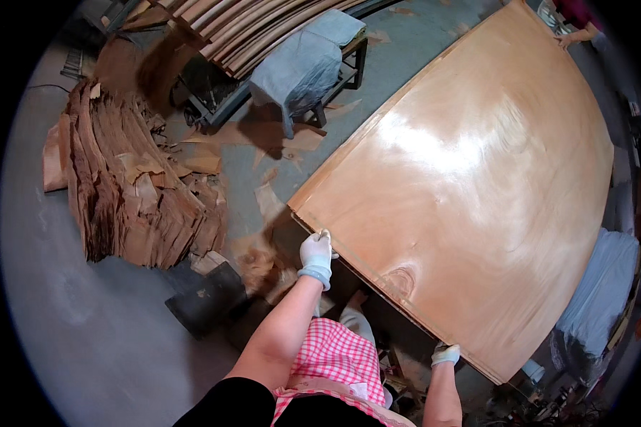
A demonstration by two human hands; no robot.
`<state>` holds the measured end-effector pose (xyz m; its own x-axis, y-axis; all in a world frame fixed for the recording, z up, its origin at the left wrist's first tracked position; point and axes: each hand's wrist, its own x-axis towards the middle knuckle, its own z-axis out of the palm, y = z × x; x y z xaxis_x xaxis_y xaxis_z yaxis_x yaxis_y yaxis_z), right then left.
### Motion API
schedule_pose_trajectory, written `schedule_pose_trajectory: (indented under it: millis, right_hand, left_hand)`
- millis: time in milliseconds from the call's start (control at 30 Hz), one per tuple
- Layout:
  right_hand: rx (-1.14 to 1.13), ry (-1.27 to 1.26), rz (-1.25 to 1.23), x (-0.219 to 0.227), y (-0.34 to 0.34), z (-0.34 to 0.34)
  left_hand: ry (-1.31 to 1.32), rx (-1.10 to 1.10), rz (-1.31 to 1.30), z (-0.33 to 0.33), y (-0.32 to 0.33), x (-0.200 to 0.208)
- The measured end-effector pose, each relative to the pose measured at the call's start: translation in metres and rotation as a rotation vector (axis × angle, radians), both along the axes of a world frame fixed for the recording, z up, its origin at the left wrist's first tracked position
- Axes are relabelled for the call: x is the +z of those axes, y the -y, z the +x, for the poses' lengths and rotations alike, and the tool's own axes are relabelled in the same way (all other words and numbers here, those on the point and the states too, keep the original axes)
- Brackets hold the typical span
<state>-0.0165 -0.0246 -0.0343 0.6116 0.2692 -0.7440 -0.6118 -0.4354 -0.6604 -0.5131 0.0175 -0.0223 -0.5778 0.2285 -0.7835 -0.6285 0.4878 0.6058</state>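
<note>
A broad, glossy, light-brown wood veneer sheet (470, 206) lies in front of me and stretches to the upper right, on top of what looks like a stack of sheets. My left hand (318, 254), in a white glove, is closed on its near edge, close to the left corner. Farther right along that same edge, my right hand (446, 354), also gloved in white, has its fingers curled over the rim. At the far corner another person's hand (565, 40) touches the sheet. What lies under my fingers is hidden.
Ragged brown veneer scraps (132, 185) are piled on the floor at left. Behind them stands a rack of long wooden strips (256, 28), beside a grey-blue cloth-covered stand (299, 67). A dark box-like object (205, 299) sits near my left arm; a pale blue covering (598, 285) hangs at right.
</note>
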Motion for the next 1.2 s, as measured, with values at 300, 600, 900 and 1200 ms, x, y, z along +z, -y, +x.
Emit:
schedule_pose_trajectory:
  millis: [300,600,900,1200]
  right_hand:
    - [-0.003,-0.015,-0.069,-0.004,-0.002,0.003]
    - [0.009,-0.017,-0.097,0.001,-0.002,-0.016]
    - [-0.006,0.013,-0.104,0.004,-0.005,-0.021]
    - [-0.031,0.081,-0.15,0.007,-0.006,-0.027]
  left_hand:
    - [0.089,-0.046,-0.08,-0.011,-0.005,0.017]
    - [-1.269,-0.767,-0.13,-0.072,0.004,0.049]
    - [-0.857,-0.851,-0.364,-0.083,-0.017,0.06]
    - [-1.35,-0.858,0.061,-0.036,0.011,0.069]
